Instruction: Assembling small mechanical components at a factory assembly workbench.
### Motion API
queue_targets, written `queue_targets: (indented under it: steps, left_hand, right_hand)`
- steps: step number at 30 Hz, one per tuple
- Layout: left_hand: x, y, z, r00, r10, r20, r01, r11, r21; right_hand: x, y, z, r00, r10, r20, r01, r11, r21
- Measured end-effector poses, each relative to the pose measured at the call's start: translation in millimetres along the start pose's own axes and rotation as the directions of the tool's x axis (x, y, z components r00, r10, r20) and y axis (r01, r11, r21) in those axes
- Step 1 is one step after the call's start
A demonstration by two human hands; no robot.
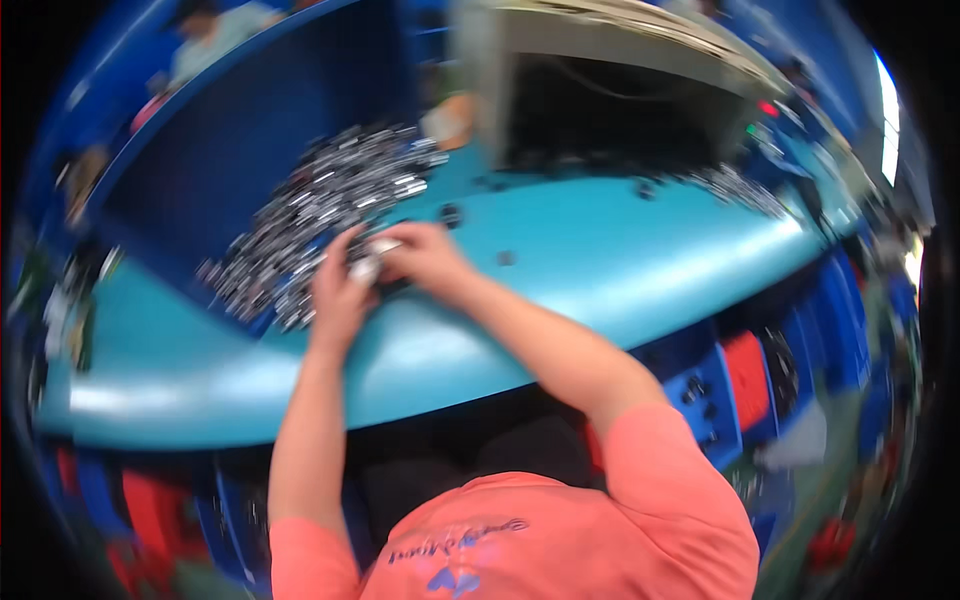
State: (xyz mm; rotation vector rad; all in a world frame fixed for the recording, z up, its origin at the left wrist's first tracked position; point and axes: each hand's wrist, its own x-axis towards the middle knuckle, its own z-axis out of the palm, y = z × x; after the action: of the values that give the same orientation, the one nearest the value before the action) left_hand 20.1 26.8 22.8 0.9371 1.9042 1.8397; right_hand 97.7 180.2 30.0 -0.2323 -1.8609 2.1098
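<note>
My left hand (339, 288) and my right hand (432, 261) meet over the teal tabletop (560, 240), at the near right edge of a heap of small shiny metal parts (320, 205). The fingers of both are bent inward and almost touch. A whitish patch (368, 262) shows between them, and something dark lies close to it; blur hides whether this is a held part or a covering on the fingers. Just beyond my right hand sits a small dark piece (450, 214), with another dark piece (506, 258) to its right.
Behind the heap rises a blue panel (250, 130). A pale-framed machine with a dark opening (620, 120) stands at the back, and more metal parts (738, 188) lie at right. Below the table edge are a blue bin (703, 405) and a red bin (746, 376). People stand beyond.
</note>
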Motion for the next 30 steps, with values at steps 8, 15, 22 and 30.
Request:
queue_targets:
  steps: [8, 15, 22, 30]
  left_hand:
    - [-5.2, -1.2, -8.2, 0.998, -0.033, 0.050, 0.034, 0.999, -0.028]
    - [-6.0, -16.7, 0.1, 0.980, 0.193, 0.039, -0.196, 0.933, 0.301]
    - [-6.3, -13.7, 7.7, 0.980, 0.198, -0.004, -0.177, 0.882, 0.436]
    - [-1.8, -16.2, -2.3, 0.996, 0.073, -0.048, -0.073, 0.997, -0.011]
  right_hand:
    - [3.4, 6.9, 10.3, 0.996, 0.061, 0.065, -0.065, 0.996, 0.054]
    - [12.8, 24.0, 6.3, 0.999, 0.020, -0.028, -0.022, 0.999, -0.050]
    - [10.9, 23.6, 10.2, 0.992, -0.019, -0.123, -0.004, 0.984, -0.180]
    - [7.0, 2.5, -1.2, 0.978, 0.153, 0.143, -0.185, 0.951, 0.248]
